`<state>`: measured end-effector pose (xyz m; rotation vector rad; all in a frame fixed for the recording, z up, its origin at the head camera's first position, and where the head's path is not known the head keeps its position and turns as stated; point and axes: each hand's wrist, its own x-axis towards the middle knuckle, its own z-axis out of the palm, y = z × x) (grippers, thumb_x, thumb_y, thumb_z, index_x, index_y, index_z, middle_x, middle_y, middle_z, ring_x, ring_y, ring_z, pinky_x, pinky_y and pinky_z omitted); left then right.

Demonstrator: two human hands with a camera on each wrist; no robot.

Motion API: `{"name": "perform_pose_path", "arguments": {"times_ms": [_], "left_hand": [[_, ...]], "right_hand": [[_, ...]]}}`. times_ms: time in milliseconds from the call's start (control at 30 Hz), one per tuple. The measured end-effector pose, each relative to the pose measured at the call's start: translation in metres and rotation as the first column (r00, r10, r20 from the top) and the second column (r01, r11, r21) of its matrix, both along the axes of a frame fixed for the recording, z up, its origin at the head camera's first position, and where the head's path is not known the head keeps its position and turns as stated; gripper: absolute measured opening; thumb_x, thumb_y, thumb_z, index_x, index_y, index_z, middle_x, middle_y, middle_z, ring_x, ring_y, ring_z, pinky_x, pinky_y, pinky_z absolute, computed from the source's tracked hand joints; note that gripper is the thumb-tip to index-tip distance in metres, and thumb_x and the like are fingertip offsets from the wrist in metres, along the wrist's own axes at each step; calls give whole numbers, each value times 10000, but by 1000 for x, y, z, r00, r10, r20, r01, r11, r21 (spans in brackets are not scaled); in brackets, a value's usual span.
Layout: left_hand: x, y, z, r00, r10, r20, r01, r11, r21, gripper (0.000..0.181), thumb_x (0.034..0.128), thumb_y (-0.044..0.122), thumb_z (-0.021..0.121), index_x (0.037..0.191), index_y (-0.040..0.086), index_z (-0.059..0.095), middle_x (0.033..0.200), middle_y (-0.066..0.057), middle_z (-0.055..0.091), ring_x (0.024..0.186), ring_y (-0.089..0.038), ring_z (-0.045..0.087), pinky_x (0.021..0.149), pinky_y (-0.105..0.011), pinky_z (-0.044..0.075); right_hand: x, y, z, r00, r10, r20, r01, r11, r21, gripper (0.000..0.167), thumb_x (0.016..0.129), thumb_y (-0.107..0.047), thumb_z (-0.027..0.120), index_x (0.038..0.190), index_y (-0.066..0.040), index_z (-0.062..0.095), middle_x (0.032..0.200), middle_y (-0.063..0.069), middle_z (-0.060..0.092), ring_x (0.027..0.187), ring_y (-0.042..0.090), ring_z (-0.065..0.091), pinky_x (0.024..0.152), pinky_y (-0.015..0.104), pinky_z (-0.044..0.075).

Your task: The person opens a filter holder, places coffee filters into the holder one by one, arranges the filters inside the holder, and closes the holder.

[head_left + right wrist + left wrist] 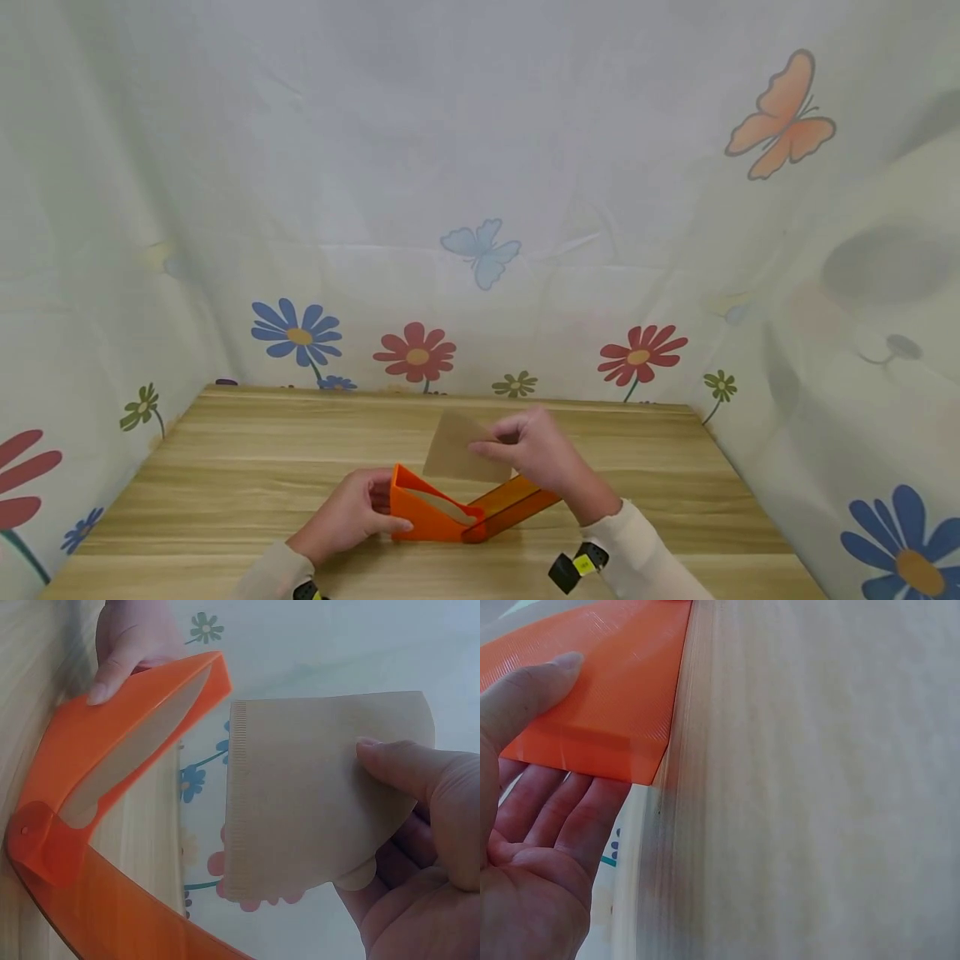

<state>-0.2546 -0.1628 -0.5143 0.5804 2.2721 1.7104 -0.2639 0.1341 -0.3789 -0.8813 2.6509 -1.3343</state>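
Note:
An orange coffee filter holder (pixel 422 518) stands on the table with its translucent orange lid (pixel 521 505) swung open to the right on a hinge. My left hand (pixel 351 512) grips the holder's left end, thumb on the near face and fingers behind, as the left wrist view also shows. Brown paper (pixel 139 754) is visible inside the holder's slot. My right hand (pixel 542 457) pinches a brown paper coffee filter (pixel 300 795) between thumb and fingers. This filter is held above the lid, apart from the holder, its crimped edge facing the holder in the right wrist view.
The wood-grain table (pixel 262 450) spreads out around both hands. Behind it and on both sides hangs a pale curtain (pixel 360 167) printed with flowers and butterflies. A strap with a small black device (pixel 577 567) sits at my right wrist.

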Motion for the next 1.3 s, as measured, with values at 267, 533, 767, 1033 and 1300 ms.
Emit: {"name": "perform_pose_path", "arguments": {"times_ms": [267, 533, 767, 1033, 1300], "left_hand": [[-1, 0, 2, 1000, 19, 15, -19, 999, -34, 522, 787, 319, 896, 1237, 139, 702, 1164, -40, 760, 988, -191, 723, 898, -306, 607], [1, -1, 0, 1000, 21, 22, -20, 999, -39, 562, 780, 369, 895, 1258, 151, 695, 1177, -35, 754, 1000, -211, 717, 896, -288, 604], [1, -1, -1, 999, 26, 23, -25, 999, -38, 580, 778, 375, 895, 1271, 150, 690, 1189, -36, 750, 1011, -212, 715, 902, -284, 602], [1, -1, 0, 1000, 18, 17, -17, 999, -38, 590, 784, 378, 891, 1280, 136, 682, 1192, -42, 750, 1009, -210, 719, 903, -291, 603], [1, 0, -1, 1000, 17, 4, -17, 999, -37, 587, 790, 360, 890, 1284, 122, 679, 1186, -48, 751, 997, -203, 723, 896, -285, 604]], "right_hand": [[-2, -6, -6, 999, 24, 21, -24, 1000, -5, 286, 919, -283, 781, 725, -76, 745, 566, -69, 410, 505, 55, 363, 478, 198, 285], [0, -11, -9, 999, 33, 29, -34, 999, 23, 257, 922, -288, 777, 738, -110, 752, 566, -72, 383, 512, 50, 356, 484, 201, 283], [0, -14, -12, 999, 46, 30, -46, 998, 32, 227, 923, -272, 778, 772, -101, 781, 578, -62, 464, 521, 43, 370, 484, 194, 284], [0, -18, -20, 997, 70, 24, -72, 995, 72, 85, 900, -243, 803, 883, -167, 837, 726, -71, 704, 585, 33, 496, 520, 176, 401], [-2, -21, -27, 992, 122, 13, -123, 988, 90, 63, 903, -228, 800, 864, -193, 835, 765, -95, 734, 560, 14, 484, 511, 172, 382]]}}
